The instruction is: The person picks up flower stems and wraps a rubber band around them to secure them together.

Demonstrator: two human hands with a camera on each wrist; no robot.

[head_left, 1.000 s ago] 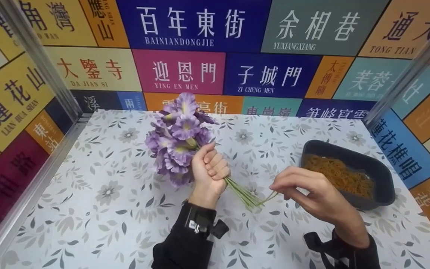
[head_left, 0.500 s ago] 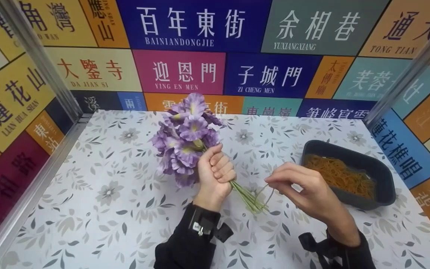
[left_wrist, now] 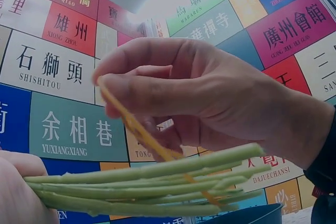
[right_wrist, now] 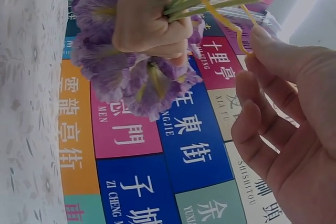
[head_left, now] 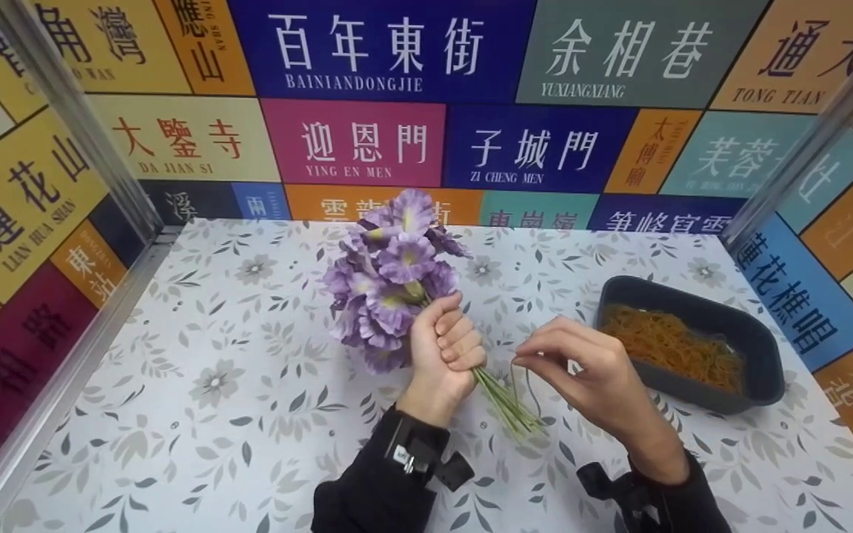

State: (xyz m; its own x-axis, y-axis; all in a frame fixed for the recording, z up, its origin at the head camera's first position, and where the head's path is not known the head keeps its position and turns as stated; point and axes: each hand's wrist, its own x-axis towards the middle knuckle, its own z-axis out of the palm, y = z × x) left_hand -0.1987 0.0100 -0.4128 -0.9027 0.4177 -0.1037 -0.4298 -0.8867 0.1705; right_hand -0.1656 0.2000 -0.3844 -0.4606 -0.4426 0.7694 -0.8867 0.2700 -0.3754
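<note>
Purple flowers (head_left: 389,289), yeah, gripping them tight in the left hand (head_left: 445,348) above the patterned table (head_left: 249,385), plus pinching a yellow band (left_wrist: 113,97) by the stem ends (left_wrist: 247,154) with the right hand (head_left: 597,370).

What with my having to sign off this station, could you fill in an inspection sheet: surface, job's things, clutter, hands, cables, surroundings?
Surface: table, white with a grey leaf-and-flower print.
Job's things: purple flowers in a bunch, green stems gathered; a yellow band crosses the stems, though whether it goes fully round all of them cannot be told; a dark tub holds a heap of bands.
Clutter: nothing seen.
Hands: left hand grips the bunch by the stems; right hand pinches the band.
Cables: nothing seen.
Surroundings: walls of coloured panels with Chinese lettering; metal posts at the corners.
</note>
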